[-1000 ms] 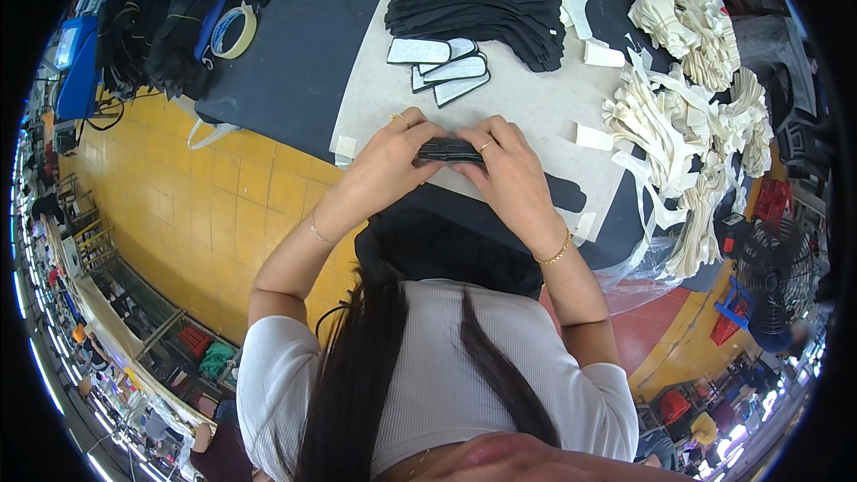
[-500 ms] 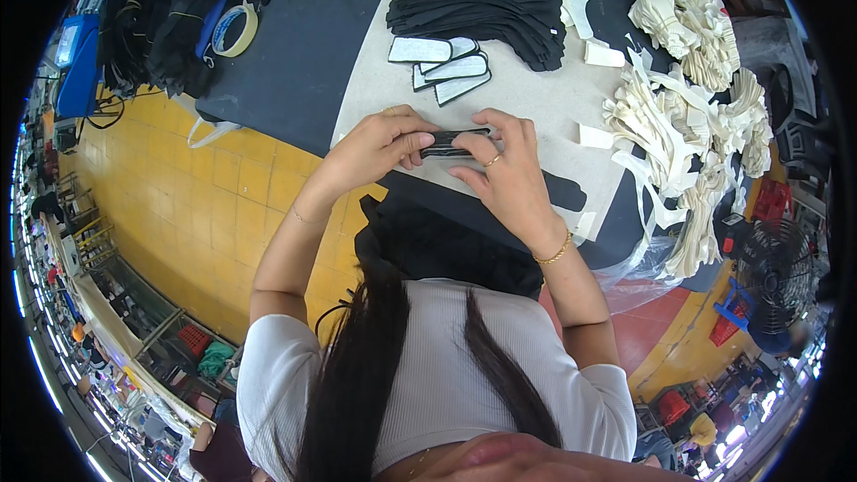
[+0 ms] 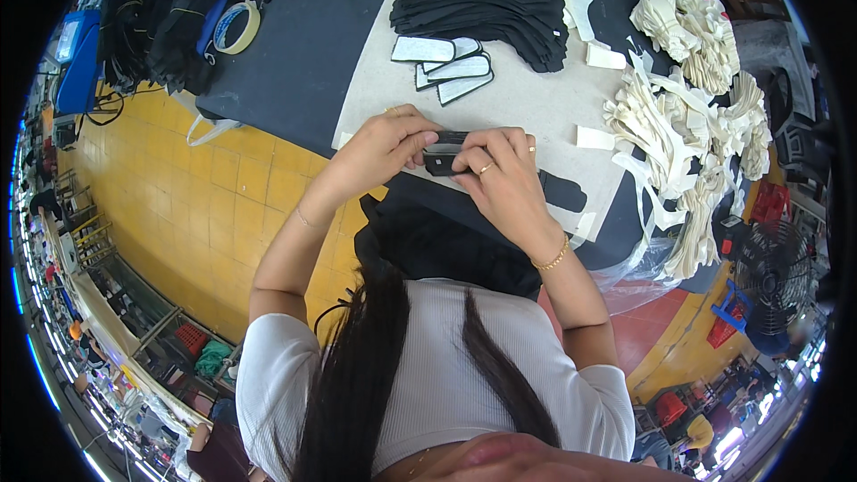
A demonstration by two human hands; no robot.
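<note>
A small stack of black fabric pieces (image 3: 440, 162), with a tiny white mark on its front face, is held between my two hands above the near edge of the pale sheet. My left hand (image 3: 386, 145) pinches the stack's left end between thumb and fingers. At its right end my right hand (image 3: 506, 171) grips with bent fingers on top and the thumb below. Beyond the hands lie several white tabs with black edging (image 3: 455, 68). A flat black piece (image 3: 562, 191) rests on the sheet, partly behind my right hand.
Farther back, black fabric strips (image 3: 486, 13) are fanned across the pale sheet (image 3: 366, 89). Cream strip bundles (image 3: 656, 112) heap on the right, near clear plastic (image 3: 629, 272). A tape roll (image 3: 237, 28) and dark bundles (image 3: 183, 27) sit at left. A fan (image 3: 772, 272) stands at right.
The stack has turned so that its flat front face with the white mark shows. My right hand's fingers have closed in over it; my left hand has barely moved.
</note>
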